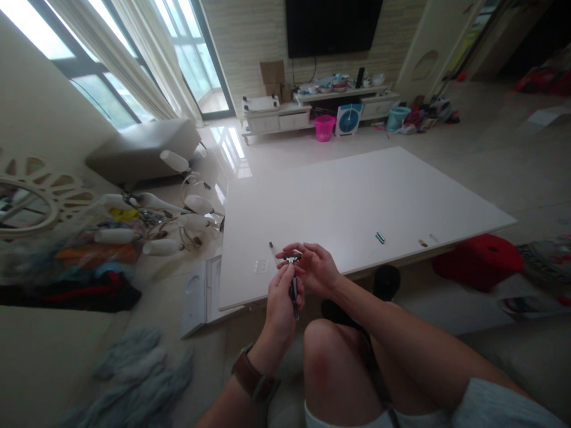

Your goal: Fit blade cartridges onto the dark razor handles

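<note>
A razor (293,291) with a dark handle and a silvery T-shaped head is held upright in my left hand (282,297), fingers wrapped round its handle and thumb just below the head. My right hand (319,270) is close beside the razor's head, fingers stretched out behind and around it; whether they touch the head I cannot tell. Left of my hands, on the white table (339,190), are a clear plastic piece (261,266) and a thin stick with a dark tip (271,245). Two green batteries (380,237) lie together to the right.
Small bits, one of them dark and yellowish (423,243), lie near the table's right front edge. A red stool (484,261) stands at the right. A lamp with white shades (198,204) is on the floor at the left, beside piled clothes (89,261).
</note>
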A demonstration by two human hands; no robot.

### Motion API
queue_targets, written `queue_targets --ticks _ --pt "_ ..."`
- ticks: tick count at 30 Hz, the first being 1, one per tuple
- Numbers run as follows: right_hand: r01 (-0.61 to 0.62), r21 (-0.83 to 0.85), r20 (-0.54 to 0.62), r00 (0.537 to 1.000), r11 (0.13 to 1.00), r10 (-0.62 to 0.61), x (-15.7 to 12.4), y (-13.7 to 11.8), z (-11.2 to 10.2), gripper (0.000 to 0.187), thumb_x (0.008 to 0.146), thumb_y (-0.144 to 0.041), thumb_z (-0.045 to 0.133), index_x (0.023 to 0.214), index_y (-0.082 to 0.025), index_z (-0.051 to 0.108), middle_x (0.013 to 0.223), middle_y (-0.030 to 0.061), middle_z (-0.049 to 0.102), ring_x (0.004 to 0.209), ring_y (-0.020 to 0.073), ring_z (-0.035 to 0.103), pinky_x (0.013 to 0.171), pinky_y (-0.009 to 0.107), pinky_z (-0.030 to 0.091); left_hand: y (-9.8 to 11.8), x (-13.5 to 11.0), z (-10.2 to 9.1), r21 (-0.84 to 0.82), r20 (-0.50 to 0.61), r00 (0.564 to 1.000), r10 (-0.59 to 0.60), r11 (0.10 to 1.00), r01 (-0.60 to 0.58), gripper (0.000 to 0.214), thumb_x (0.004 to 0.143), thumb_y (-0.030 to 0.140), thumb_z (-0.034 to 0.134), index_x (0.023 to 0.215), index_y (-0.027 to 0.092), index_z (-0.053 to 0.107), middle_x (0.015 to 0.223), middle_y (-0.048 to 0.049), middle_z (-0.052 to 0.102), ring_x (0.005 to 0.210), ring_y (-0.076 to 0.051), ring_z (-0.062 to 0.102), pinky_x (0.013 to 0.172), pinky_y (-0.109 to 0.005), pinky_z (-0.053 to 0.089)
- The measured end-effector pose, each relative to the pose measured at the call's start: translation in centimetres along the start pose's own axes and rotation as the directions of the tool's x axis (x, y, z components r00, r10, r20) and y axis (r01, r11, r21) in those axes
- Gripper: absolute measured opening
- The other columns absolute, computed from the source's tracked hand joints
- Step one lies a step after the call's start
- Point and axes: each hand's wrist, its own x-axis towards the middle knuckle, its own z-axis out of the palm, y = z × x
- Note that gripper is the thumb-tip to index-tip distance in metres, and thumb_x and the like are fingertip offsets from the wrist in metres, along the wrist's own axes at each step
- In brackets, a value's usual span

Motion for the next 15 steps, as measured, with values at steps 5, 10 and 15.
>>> queue_targets --ticks 5,10,15 --pt "-0.007 -0.01 0.019 1.0 1.0 0.007 -0.08 0.01 0.23 0.031 0.082 -0.04 0.053 0.094 -0.016 0.069 0.1 0.0093 0.074 0.087 0.0236 0.069 0.086 0.037 0.05 -0.23 0.09 -0.11 0.035 -0.021 1.0 -0.004 0.999 0.005 0.032 0.083 0.049 0.065 0.08 0.018 0.057 0.053 0.006 0.049 0.037 -0.006 0.035 0.033 -0.016 0.025" --pt "-0.009 -0.05 0.024 1.0 0.999 0.01 -0.1 -0.07 0.38 0.032 0.084 -0.042 0.051 0.095 -0.017 0.068 0.102 0.0092 0.074 0.094 0.0265 0.069 0.082 0.038 0.05 -0.11 -0.01 0.03 0.031 -0.051 0.997 -0.065 0.997 0.067 0.037 0.079 0.053 0.067 0.079 0.018 0.056 0.053 0.0056 0.05 0.037 -0.006 0.036 0.034 -0.016 0.027" --pt "-0.006 -0.05 -0.005 1.0 0.999 0.006 -0.09 -0.13 0.38 0.032 0.083 -0.042 0.052 0.095 -0.017 0.068 0.103 0.0093 0.074 0.095 0.0269 0.07 0.083 0.037 0.049 0.08 -0.16 0.26 0.053 -0.039 0.995 -0.094 0.994 0.096 0.037 0.08 0.054 0.064 0.082 0.017 0.057 0.054 0.0054 0.05 0.038 -0.006 0.037 0.035 -0.016 0.029"
